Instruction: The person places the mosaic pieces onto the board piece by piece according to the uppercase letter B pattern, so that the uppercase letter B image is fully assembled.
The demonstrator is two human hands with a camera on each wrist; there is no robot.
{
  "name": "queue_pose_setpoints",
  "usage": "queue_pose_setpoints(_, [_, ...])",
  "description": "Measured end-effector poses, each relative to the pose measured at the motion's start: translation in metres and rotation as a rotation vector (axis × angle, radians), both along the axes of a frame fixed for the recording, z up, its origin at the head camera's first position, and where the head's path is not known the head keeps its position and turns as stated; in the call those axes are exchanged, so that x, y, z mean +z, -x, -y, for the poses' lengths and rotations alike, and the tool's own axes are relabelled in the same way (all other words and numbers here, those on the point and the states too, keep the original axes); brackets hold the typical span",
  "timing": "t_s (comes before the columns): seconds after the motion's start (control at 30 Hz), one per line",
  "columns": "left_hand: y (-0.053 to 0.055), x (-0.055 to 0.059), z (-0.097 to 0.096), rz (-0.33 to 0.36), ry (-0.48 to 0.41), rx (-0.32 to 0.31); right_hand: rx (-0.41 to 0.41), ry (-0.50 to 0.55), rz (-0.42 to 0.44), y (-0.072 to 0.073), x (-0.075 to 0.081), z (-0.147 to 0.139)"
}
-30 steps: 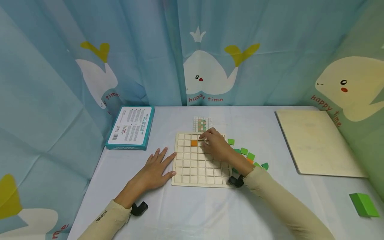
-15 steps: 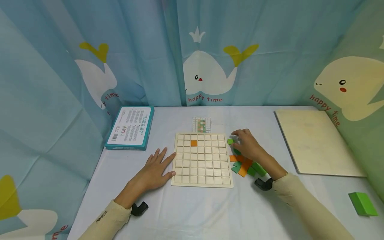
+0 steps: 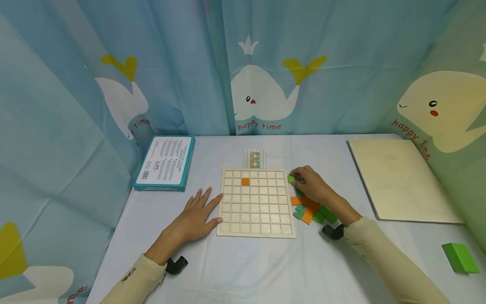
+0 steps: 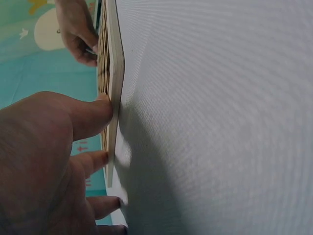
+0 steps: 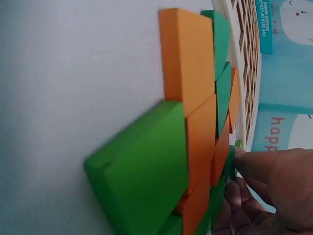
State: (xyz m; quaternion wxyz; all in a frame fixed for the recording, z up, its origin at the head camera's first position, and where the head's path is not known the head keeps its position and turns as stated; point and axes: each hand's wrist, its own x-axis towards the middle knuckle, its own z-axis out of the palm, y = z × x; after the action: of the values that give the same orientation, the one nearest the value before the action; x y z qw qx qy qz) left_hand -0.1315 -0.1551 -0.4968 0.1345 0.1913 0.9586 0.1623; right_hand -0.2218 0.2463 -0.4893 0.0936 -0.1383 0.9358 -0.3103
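A wooden grid board (image 3: 256, 232) lies flat with one orange square tile (image 3: 245, 181) in a cell of its second row. My left hand (image 3: 195, 215) rests at the board's left edge, fingers spread; the left wrist view shows the thumb (image 4: 95, 115) touching the rim. Beyond the opposite edge, my right hand (image 3: 312, 185) pinches a light green square tile (image 3: 291, 179) between thumb and fingers. Below that hand lies a pile of orange tiles (image 5: 195, 58) and green tiles (image 5: 146, 166), partly covered by the hand in the head view.
A small printed pattern card (image 3: 255, 158) lies just behind the board. A teal-edged box (image 3: 163, 162) stands at the back left. On the right are a large plain wooden panel (image 3: 404, 181) and a green block (image 3: 460, 258). Curtains enclose the table's back and sides.
My right hand has left the board's top rows and moved right to the loose tiles, where its fingers have closed on the light green one. My left hand stays put.
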Motion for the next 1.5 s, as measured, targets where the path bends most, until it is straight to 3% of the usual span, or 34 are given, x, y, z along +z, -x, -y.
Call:
queue_pose_setpoints(0.27, [0.000, -0.001, 0.001, -0.009, -0.002, -0.002, 0.021, -0.013, -0.015, -0.003, 0.001, 0.001])
queue_pose_setpoints(0.53, [-0.001, -0.002, 0.002, -0.003, 0.001, 0.000, 0.034, -0.004, -0.085, 0.000, 0.017, 0.011])
queue_pose_setpoints(0.67, [0.000, -0.002, 0.002, -0.002, -0.002, 0.001, 0.051, 0.032, -0.073, 0.003, 0.021, 0.021])
queue_pose_setpoints(1.13, [0.001, 0.000, 0.002, 0.008, -0.004, -0.003, 0.129, 0.083, -0.007, 0.006, 0.015, 0.078])
queue_pose_setpoints(1.5, [0.001, -0.001, 0.002, 0.004, 0.005, -0.001, 0.214, 0.015, -0.067, 0.009, 0.004, 0.100])
